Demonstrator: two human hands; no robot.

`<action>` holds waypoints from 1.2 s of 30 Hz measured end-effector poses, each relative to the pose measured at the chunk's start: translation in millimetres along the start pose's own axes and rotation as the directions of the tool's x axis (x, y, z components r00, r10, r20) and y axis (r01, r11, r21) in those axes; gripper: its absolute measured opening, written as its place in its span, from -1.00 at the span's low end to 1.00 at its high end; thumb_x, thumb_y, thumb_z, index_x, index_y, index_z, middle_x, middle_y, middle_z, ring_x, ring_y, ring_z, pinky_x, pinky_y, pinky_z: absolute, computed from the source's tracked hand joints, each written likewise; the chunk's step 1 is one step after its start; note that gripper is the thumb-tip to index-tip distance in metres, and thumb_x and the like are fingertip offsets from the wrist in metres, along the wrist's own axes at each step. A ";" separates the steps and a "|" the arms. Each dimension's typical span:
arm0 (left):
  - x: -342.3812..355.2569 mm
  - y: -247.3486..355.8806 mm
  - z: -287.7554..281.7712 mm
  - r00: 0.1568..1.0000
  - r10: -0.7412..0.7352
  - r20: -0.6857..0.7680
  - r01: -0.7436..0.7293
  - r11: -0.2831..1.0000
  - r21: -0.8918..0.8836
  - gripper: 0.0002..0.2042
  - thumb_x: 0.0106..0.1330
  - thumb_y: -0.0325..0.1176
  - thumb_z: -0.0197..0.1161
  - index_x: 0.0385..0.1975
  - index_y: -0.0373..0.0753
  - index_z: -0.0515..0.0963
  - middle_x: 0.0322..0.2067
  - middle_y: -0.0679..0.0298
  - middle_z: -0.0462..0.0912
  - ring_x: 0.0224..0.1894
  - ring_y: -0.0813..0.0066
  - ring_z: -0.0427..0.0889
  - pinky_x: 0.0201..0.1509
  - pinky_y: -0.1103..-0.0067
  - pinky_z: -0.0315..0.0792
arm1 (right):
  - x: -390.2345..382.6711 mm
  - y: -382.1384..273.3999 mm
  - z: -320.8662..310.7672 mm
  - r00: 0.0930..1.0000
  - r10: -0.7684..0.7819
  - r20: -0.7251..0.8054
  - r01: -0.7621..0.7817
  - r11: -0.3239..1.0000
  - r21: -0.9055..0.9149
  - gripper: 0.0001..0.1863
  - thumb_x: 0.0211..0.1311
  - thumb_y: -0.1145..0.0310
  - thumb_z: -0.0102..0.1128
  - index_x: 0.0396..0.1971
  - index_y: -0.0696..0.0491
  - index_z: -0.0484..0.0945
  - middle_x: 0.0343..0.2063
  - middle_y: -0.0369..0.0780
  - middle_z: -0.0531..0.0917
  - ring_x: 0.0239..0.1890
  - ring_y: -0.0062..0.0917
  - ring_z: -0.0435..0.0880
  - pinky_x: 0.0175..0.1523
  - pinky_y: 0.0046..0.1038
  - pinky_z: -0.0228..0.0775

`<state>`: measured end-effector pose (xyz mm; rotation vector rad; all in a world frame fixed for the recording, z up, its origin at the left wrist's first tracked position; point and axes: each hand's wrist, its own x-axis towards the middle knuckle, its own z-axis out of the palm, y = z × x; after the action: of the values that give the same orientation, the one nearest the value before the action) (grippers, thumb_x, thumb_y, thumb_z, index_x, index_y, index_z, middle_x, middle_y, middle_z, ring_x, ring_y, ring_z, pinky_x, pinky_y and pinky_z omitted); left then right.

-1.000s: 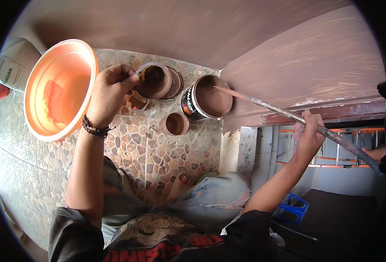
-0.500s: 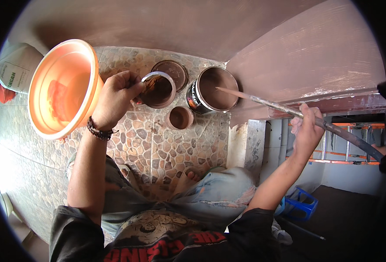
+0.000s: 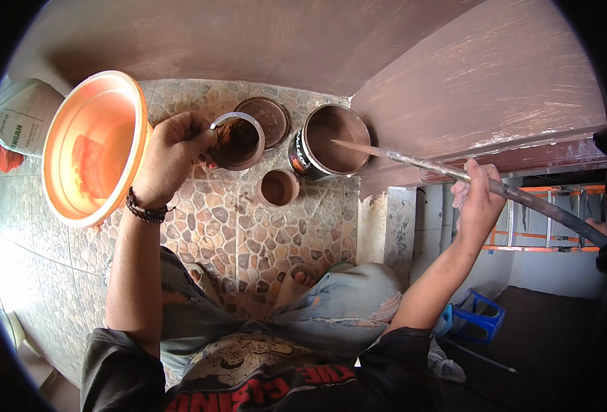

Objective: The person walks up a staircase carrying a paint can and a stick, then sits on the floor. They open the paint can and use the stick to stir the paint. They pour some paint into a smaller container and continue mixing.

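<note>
Between its thumb and fingers my left hand (image 3: 174, 155) grips the rim of a small can (image 3: 240, 145), whose inside is dark with brown and orange smears. Closed around a long stick (image 3: 413, 162) is my right hand (image 3: 479, 200). The stick's pale brown tip is over the open mouth of a larger paint can (image 3: 315, 162) of brown paint; I cannot tell whether it touches the paint. A small brown-stained cup (image 3: 279, 188) sits on the floor between the cans and my feet. Beyond the small can lies a round brown-coated lid (image 3: 273, 118).
An orange basin (image 3: 62, 185) stands left of my left hand, beside a white sack (image 3: 22, 113). Brown-painted walls (image 3: 482, 89) rise ahead and to the right. An orange-railed ladder (image 3: 547, 220) and a blue stool (image 3: 480, 317) are at right. Stone-patterned tiles (image 3: 207, 213) cover the floor.
My left hand and the small can have shifted slightly left, showing more of the can's inside. The stick stays over the paint can. The whole view has moved a little.
</note>
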<state>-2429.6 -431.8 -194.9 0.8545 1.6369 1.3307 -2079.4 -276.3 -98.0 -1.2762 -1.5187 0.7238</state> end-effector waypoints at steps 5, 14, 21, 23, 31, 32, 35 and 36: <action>2.2 2.5 -7.1 0.999 0.043 -0.028 -0.045 0.996 -0.074 -0.92 0.30 -0.47 0.14 -0.40 -0.33 0.49 -0.50 0.38 0.56 -0.47 0.71 0.49 -0.36 0.71 0.38 | -0.1 -0.7 1.2 0.998 0.053 -0.027 -0.054 0.997 -0.051 -0.75 0.23 0.40 0.15 -0.62 0.09 0.40 -0.80 -0.31 0.42 -0.80 -0.76 0.28 -0.69 -0.69 0.03; 1.5 4.2 -15.1 0.993 0.074 -0.089 -0.079 0.996 -0.050 -0.88 0.35 -0.38 0.13 -0.36 -0.29 0.50 -0.50 0.45 0.54 -0.45 0.77 0.44 -0.31 0.74 0.31 | 1.3 5.3 4.3 1.000 0.016 -0.007 -0.017 0.999 -0.048 -0.72 0.23 0.38 0.16 -0.65 0.08 0.36 -0.83 -0.31 0.39 -0.81 -0.75 0.28 -0.70 -0.69 0.02; 0.1 7.5 -11.7 0.992 0.058 -0.113 -0.066 0.996 -0.062 -0.91 0.34 -0.41 0.12 -0.36 -0.28 0.50 -0.51 0.43 0.53 -0.46 0.75 0.44 -0.32 0.74 0.31 | 1.8 8.4 1.4 1.000 0.023 0.006 -0.023 0.999 -0.048 -0.73 0.23 0.37 0.16 -0.63 0.08 0.39 -0.82 -0.31 0.41 -0.81 -0.75 0.27 -0.70 -0.69 0.01; 0.6 8.6 -10.9 0.990 0.063 -0.123 -0.074 0.993 -0.089 -0.91 0.32 -0.46 0.15 -0.41 -0.33 0.51 -0.52 0.41 0.54 -0.47 0.74 0.45 -0.32 0.73 0.34 | 2.0 9.1 1.1 1.000 0.026 0.009 -0.025 0.998 -0.050 -0.74 0.23 0.36 0.15 -0.62 0.09 0.41 -0.82 -0.30 0.42 -0.81 -0.76 0.27 -0.70 -0.69 0.01; 0.7 8.5 -10.7 0.992 0.061 -0.108 -0.067 0.996 -0.053 -0.91 0.33 -0.41 0.13 -0.38 -0.28 0.49 -0.51 0.44 0.51 -0.47 0.74 0.42 -0.33 0.74 0.29 | 1.6 8.5 1.4 1.000 0.030 0.008 -0.030 0.998 -0.055 -0.77 0.24 0.37 0.15 -0.60 0.09 0.42 -0.82 -0.30 0.43 -0.82 -0.76 0.26 -0.70 -0.69 0.01; 0.5 8.8 -10.9 0.993 0.057 -0.108 -0.063 0.997 -0.050 -0.91 0.33 -0.41 0.13 -0.38 -0.28 0.49 -0.51 0.44 0.51 -0.47 0.74 0.41 -0.33 0.74 0.29 | 1.4 8.3 1.4 1.000 0.030 0.008 -0.029 0.998 -0.053 -0.77 0.24 0.37 0.15 -0.60 0.09 0.42 -0.82 -0.30 0.43 -0.82 -0.76 0.26 -0.70 -0.69 0.01; 0.1 9.6 -10.5 0.993 0.059 -0.104 -0.064 0.997 -0.049 -0.91 0.33 -0.41 0.13 -0.38 -0.28 0.49 -0.51 0.44 0.51 -0.47 0.74 0.41 -0.33 0.74 0.28 | 0.8 7.8 1.0 0.999 0.035 0.000 -0.035 0.998 -0.060 -0.77 0.24 0.37 0.14 -0.60 0.09 0.42 -0.81 -0.30 0.43 -0.82 -0.76 0.27 -0.70 -0.70 0.01; -0.1 9.9 -10.2 0.993 0.060 -0.102 -0.065 0.997 -0.047 -0.91 0.32 -0.41 0.13 -0.38 -0.28 0.49 -0.52 0.45 0.50 -0.47 0.74 0.41 -0.33 0.74 0.28 | 0.7 7.6 0.8 1.000 0.029 0.004 -0.029 0.998 -0.053 -0.76 0.24 0.37 0.14 -0.60 0.09 0.42 -0.81 -0.30 0.43 -0.82 -0.76 0.27 -0.70 -0.70 0.02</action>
<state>-2438.9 -434.0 -184.3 0.8265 1.6582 1.4729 -2077.3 -273.5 -104.8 -1.3395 -1.5351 0.7101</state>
